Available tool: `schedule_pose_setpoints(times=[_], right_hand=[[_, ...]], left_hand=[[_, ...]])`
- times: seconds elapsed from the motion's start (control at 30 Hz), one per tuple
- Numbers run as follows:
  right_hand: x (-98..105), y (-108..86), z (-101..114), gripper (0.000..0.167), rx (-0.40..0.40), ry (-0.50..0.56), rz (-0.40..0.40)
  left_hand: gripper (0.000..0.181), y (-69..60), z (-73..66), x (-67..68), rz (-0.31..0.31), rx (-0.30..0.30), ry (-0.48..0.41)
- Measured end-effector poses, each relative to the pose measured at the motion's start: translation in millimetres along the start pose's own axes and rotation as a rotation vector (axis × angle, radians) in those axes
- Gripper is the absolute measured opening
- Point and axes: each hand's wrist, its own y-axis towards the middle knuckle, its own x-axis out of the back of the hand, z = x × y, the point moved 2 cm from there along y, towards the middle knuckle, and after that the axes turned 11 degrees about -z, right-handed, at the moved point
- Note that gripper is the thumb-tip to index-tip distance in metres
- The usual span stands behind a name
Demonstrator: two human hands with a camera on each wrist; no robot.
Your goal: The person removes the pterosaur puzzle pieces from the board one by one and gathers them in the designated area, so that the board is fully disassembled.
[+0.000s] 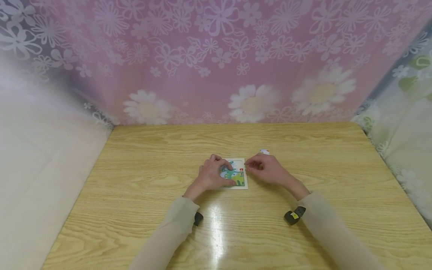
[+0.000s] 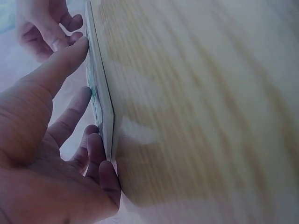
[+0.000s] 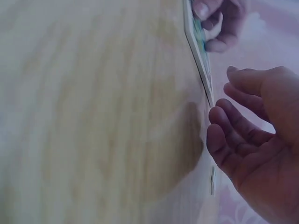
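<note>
A small picture puzzle (image 1: 239, 180) with a green dinosaur and a white frame lies flat on the table. My left hand (image 1: 212, 174) rests over its left side. The thumb and index finger touch the picture, while the outer fingers bend at the edge in the left wrist view. Just off the right edge hovers my right hand (image 1: 266, 168), its fingers loosely bent and thumb near the index finger; nothing shows between them in the right wrist view (image 3: 261, 126). Behind that hand lies a loose puzzle piece (image 1: 264, 151), partly hidden. The puzzle's left part is covered by my left hand.
The wood-grain table (image 1: 152, 150) extends around the puzzle on all sides. A pink flowered curtain (image 1: 202, 75) hangs along its back edge, with pale cloth at both sides. Dark straps (image 1: 295, 215) sit at the sleeve cuffs.
</note>
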Motion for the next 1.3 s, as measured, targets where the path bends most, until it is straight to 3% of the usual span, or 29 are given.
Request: schedule_pose_setpoints(times=[0.37, 0.93, 1.3], right_hand=[[-14.7, 0.2, 11.7, 0.016, 0.033, -0.033, 0.045], [-17.8, 5.2, 18.5, 0.014, -0.151, -0.017, 0.118], [-18.4, 6.5, 16.9, 0.008, -0.178, 0.054, 0.123]], left_hand=[[0.042, 1.3, -1.3, -0.5, 0.004, 0.003, 0.021], [0.039, 2.3, -3.7, -3.6, -0.011, 0.048, 0.051], [0.038, 2.2, -7.3, -2.9, -0.01, 0.067, 0.072]])
